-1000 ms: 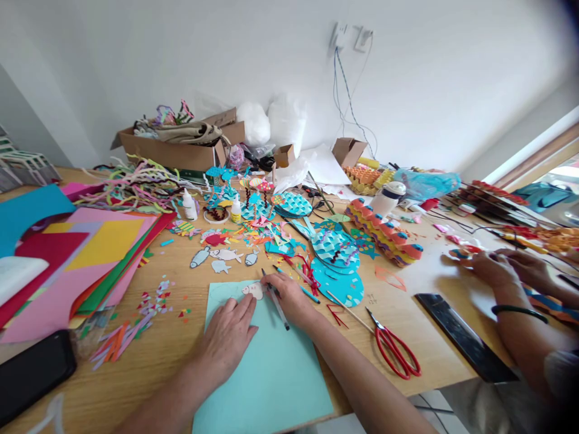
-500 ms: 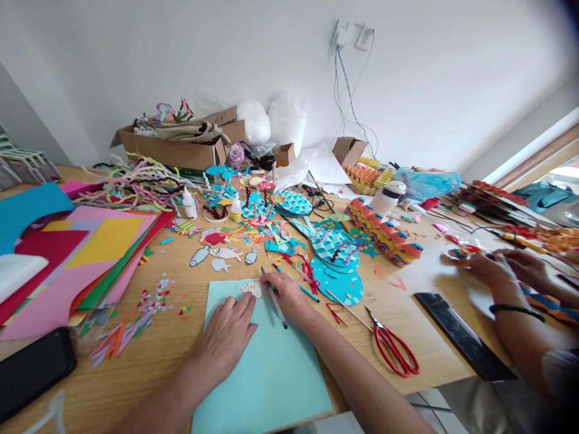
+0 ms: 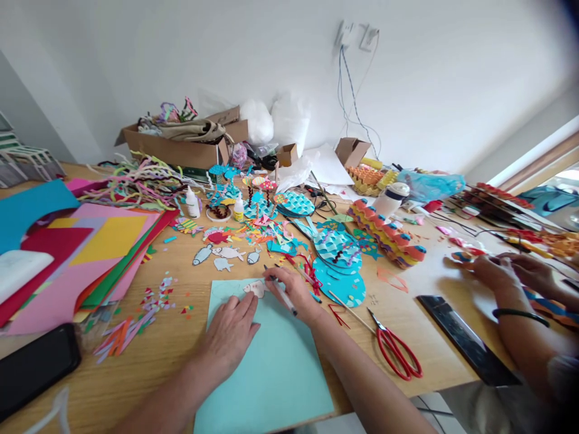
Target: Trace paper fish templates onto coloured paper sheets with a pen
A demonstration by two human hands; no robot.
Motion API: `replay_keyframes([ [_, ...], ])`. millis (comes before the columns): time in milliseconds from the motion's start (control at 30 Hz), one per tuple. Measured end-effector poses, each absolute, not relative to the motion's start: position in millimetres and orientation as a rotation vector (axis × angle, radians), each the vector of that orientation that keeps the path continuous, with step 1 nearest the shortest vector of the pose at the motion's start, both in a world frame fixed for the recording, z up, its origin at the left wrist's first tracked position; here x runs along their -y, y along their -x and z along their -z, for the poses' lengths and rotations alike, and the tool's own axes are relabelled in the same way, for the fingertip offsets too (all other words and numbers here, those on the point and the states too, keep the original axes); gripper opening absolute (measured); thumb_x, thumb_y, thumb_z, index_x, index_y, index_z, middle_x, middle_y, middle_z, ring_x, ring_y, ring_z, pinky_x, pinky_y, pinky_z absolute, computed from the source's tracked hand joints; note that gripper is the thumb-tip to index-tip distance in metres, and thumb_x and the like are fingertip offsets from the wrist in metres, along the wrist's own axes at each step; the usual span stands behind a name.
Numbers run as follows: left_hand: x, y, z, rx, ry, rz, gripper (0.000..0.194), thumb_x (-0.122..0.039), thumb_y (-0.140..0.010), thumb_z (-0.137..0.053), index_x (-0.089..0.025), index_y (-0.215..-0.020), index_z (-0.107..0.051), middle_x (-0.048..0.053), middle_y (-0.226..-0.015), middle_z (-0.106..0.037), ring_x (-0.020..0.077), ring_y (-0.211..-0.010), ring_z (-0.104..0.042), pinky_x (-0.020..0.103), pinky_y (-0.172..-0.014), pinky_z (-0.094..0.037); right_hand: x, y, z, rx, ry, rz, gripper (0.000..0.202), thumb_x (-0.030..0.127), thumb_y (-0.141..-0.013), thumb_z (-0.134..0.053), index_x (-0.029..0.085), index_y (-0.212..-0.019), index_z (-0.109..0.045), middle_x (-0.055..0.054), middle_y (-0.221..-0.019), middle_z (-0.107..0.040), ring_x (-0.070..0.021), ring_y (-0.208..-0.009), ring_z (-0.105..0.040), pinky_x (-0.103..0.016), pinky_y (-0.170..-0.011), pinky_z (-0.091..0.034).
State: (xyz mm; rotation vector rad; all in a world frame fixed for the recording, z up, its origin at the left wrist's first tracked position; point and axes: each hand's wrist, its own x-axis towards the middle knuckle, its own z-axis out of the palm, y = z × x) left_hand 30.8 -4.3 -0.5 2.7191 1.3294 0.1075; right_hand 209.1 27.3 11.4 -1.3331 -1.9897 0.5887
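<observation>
A light blue-green sheet of paper (image 3: 271, 367) lies in front of me. Near its top edge rests a small pale fish cutout (image 3: 256, 289). My left hand (image 3: 233, 331) lies flat on the sheet, fingers stretched out, with its fingertips at the cutout's lower left edge. Closed around a pen (image 3: 284, 298), my right hand (image 3: 294, 292) is at the cutout's right side; the pen's tip points up and left, its clear barrel slanting down to the right. Several grey-blue fish cutouts (image 3: 223, 264) lie on the wood just beyond the sheet.
Red-handled scissors (image 3: 398, 355) and a black strip (image 3: 468, 339) lie to the right. Farther right are another person's hands (image 3: 497, 274). Coloured paper sheets (image 3: 90, 253) and a black phone (image 3: 40, 367) are at left. Glue bottles (image 3: 192, 203) and blue paper crafts (image 3: 337, 247) stand behind.
My right hand has shifted slightly up and away from the cutout's edge, uncovering more of the fish, with the pen still in it. My left hand stays in place. The view has moved slightly.
</observation>
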Motion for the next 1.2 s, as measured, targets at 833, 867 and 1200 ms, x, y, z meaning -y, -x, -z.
replay_keyframes([
  [833, 6, -33, 4, -1.355, -2.692, -0.137, 0.043, -0.022, -0.085, -0.049, -0.016, -0.127, -0.044, 0.009, -0.124, -0.051, 0.0248, -0.096, -0.049, 0.04, -0.079, -0.045, -55, -180, -6, 1.809, 1.275, -1.207, 0.013, 0.004, -0.064, -0.05, 0.017, -0.066, -0.051, 0.007, -0.054, -0.048, -0.0063, -0.05, -0.042, -0.015, -0.045, -0.033],
  [867, 6, -33, 4, -1.356, -2.693, -0.139, 0.042, -0.021, -0.085, -0.049, -0.016, -0.127, -0.044, 0.009, -0.124, -0.051, 0.0248, -0.096, -0.049, 0.04, -0.079, -0.045, -55, -180, -6, 1.814, 1.274, -1.205, 0.013, 0.005, -0.064, -0.05, 0.018, -0.066, -0.051, 0.007, -0.055, -0.048, -0.0065, -0.05, -0.042, -0.015, -0.045, -0.033],
  [1200, 6, -33, 7, -1.354, -2.706, -0.166, 0.042, -0.022, -0.084, -0.05, -0.015, -0.125, -0.045, 0.009, -0.121, -0.052, 0.0254, -0.094, -0.049, 0.041, -0.078, -0.044, -55, -181, -4, 1.859, 1.244, -1.171, 0.014, 0.004, -0.065, -0.05, 0.018, -0.068, -0.051, 0.006, -0.057, -0.05, -0.0079, -0.053, -0.045, -0.017, -0.048, -0.035],
])
